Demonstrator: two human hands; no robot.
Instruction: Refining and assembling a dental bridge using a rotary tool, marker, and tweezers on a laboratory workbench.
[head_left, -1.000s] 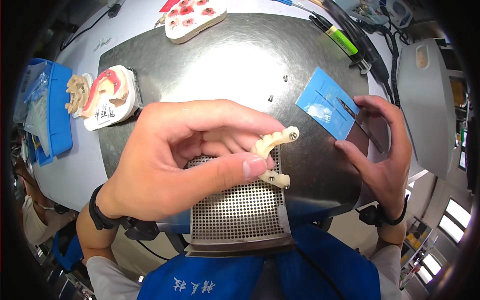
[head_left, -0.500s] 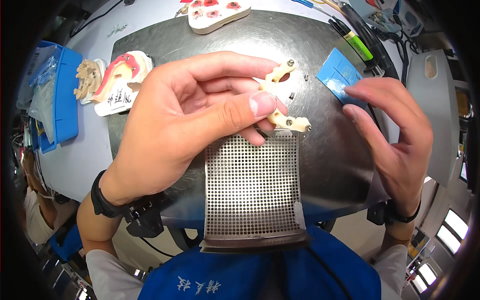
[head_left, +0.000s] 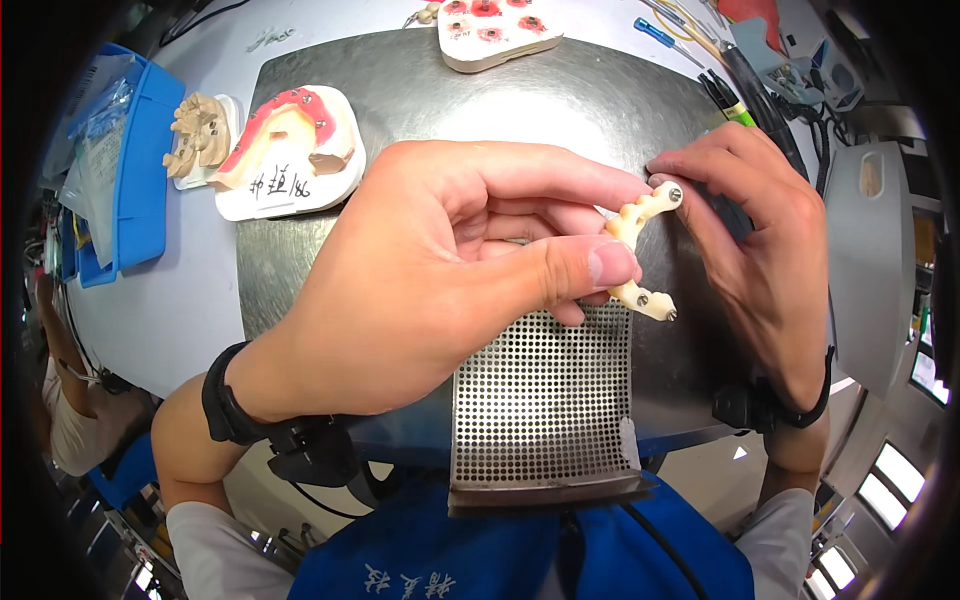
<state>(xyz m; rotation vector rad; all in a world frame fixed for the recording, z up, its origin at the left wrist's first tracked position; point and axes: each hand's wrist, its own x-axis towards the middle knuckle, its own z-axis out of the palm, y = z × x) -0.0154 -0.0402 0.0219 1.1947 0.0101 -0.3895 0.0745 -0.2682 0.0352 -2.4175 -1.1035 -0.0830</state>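
Note:
My left hand (head_left: 450, 265) grips a cream-coloured dental bridge (head_left: 625, 232) between thumb and fingers. The bridge is arch-shaped, with metal screw fittings at its ends. Close to the bridge's upper end, my right hand (head_left: 755, 215) has its thumb and index fingertips brought together. Whatever they pinch, if anything, is too small or hidden to make out. Below the left hand, a perforated metal plate (head_left: 545, 400) reaches from the dark metal work surface (head_left: 400, 85) toward my blue apron.
Left of my hands stand a white dental model (head_left: 290, 150) with pink gum, a tan model (head_left: 200, 135) and a blue bin (head_left: 140, 160) of bags. A white block with red spots (head_left: 500, 45) sits at the back. Pens (head_left: 728, 100) and a blue screwdriver (head_left: 658, 35) lie back right.
My right hand has left the blue pad and come left to the bridge's upper end, its fingertips now closed. The view has shifted, and the bridge is turned slightly.

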